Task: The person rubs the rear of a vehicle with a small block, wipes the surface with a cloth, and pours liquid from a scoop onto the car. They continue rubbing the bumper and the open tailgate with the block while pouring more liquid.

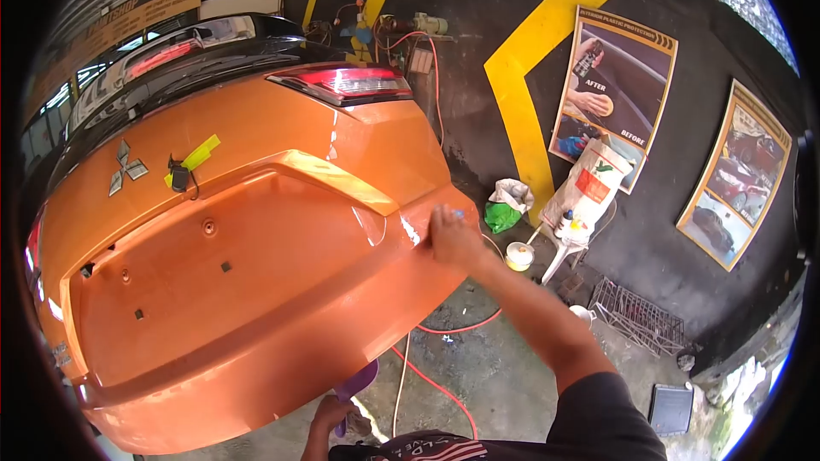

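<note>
An orange car's rear panel (282,290) fills the left and middle, with a dull sanded-looking area and a three-diamond emblem (127,167). My right hand (454,235) presses on the panel's right corner below the tail light (350,83). Its fingers are bent round something small, of which a bit of blue shows. Low in the view, my left hand (331,414) holds a purple scoop-like container (359,381) by its handle, just beneath the panel's lower edge. Yellow tape (202,153) and a dangling black part (180,177) are on the car near the emblem.
Red hose (444,393) and a pale cord cross the floor. To the right stand a small stool (564,248) with a large bag (591,183), a white bucket (518,256), a green bag (502,217) and a metal rack (636,316). Posters hang on the dark wall.
</note>
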Tool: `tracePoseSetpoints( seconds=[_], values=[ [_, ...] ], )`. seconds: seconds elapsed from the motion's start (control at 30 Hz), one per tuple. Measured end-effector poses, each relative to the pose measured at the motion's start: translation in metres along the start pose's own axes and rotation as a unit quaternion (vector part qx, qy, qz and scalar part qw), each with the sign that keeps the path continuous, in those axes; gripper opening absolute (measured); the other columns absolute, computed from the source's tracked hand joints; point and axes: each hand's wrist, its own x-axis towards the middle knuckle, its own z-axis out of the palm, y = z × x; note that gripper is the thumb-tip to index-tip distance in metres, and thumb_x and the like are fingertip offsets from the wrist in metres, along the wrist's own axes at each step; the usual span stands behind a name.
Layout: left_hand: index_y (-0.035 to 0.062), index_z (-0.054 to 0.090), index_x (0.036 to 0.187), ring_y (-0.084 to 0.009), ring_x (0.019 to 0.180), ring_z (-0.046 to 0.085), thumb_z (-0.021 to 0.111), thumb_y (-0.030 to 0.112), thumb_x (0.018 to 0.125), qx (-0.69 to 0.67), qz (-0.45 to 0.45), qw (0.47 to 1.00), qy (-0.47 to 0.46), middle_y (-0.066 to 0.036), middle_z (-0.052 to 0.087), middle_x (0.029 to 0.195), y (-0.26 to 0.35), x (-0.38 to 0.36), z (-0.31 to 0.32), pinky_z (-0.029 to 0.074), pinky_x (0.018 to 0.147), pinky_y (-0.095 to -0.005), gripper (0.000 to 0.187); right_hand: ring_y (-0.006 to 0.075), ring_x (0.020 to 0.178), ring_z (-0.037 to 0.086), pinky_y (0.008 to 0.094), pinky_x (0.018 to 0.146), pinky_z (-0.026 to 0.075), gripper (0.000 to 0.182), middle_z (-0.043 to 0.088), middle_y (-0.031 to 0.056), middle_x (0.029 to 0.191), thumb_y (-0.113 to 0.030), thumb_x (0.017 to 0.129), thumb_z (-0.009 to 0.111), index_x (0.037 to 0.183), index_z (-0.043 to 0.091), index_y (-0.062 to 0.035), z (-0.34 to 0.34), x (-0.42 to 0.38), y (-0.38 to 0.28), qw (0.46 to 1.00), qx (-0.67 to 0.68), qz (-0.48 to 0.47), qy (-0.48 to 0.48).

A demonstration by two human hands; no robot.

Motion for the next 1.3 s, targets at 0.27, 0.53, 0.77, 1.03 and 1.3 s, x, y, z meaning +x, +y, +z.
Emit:
tracePoseSetpoints(
  seconds=[0.27, 0.53, 0.77, 1.03, 1.3],
  values=[
    [-0.001, 0.071, 0.079, -0.0245, 0.072, 0.068, 0.078, 0.029, 0.063, -0.039, 0.019, 0.999, 0.001, -0.014, 0.071, 0.076, -0.011, 0.003, 0.0, 0.052, 0.068, -0.036, 0.035, 0.0375, 0.129, 0.049, 0.0435, 0.106, 0.041, 0.051, 0.048, 0.0273, 0.136, -0.014, 0.087, 0.053, 0.129, 0.04, 0.0104, 0.003, -0.002, 0.002, 0.993, 0.095, 0.057, -0.032],
    [-0.0016, 0.069, 0.093, -0.0291, 0.081, 0.068, 0.073, 0.03, 0.065, -0.026, 0.039, 0.999, -0.018, -0.019, 0.07, 0.085, -0.043, 0.01, 0.003, 0.051, 0.074, -0.0395, 0.042, 0.0389, 0.138, 0.036, 0.0447, 0.112, 0.033, 0.07, 0.038, 0.0274, 0.148, 0.005, 0.076, 0.045, 0.146, 0.033, 0.0025, -0.072, -0.02, -0.014, 0.938, 0.34, 0.029, -0.067],
    [-0.0026, 0.068, 0.095, -0.0259, 0.078, 0.067, 0.073, 0.032, 0.066, -0.018, 0.125, 0.992, -0.032, -0.019, 0.069, 0.086, -0.042, -0.035, -0.032, 0.051, 0.068, -0.0396, 0.046, 0.0277, 0.134, 0.046, 0.0362, 0.113, 0.03, 0.06, 0.052, 0.0187, 0.141, -0.018, 0.086, 0.045, 0.141, 0.045, 0.0035, -0.033, -0.286, -0.045, 0.703, 0.648, 0.268, -0.118],
    [-0.0093, 0.068, 0.084, -0.0386, 0.077, 0.067, 0.064, 0.036, 0.065, 0.05, 0.058, 0.996, -0.05, -0.027, 0.067, 0.081, -0.1, -0.067, -0.057, 0.051, 0.071, -0.0446, 0.049, 0.0316, 0.13, 0.049, 0.0378, 0.11, 0.035, 0.061, 0.053, 0.0217, 0.138, -0.009, 0.081, 0.045, 0.141, 0.045, 0.0037, -0.06, -0.505, -0.237, 0.692, 0.427, 0.368, -0.45],
    [-0.0061, 0.068, 0.076, -0.0292, 0.06, 0.064, 0.065, 0.031, 0.066, -0.005, 0.071, 0.997, -0.019, -0.022, 0.064, 0.065, -0.155, -0.107, -0.075, 0.049, 0.06, -0.0439, 0.039, 0.0354, 0.126, 0.052, 0.0395, 0.106, 0.04, 0.064, 0.055, 0.0247, 0.134, 0.0, 0.076, 0.044, 0.14, 0.045, 0.0039, -0.065, -0.526, -0.274, 0.724, 0.395, 0.296, -0.481]
  ],
)
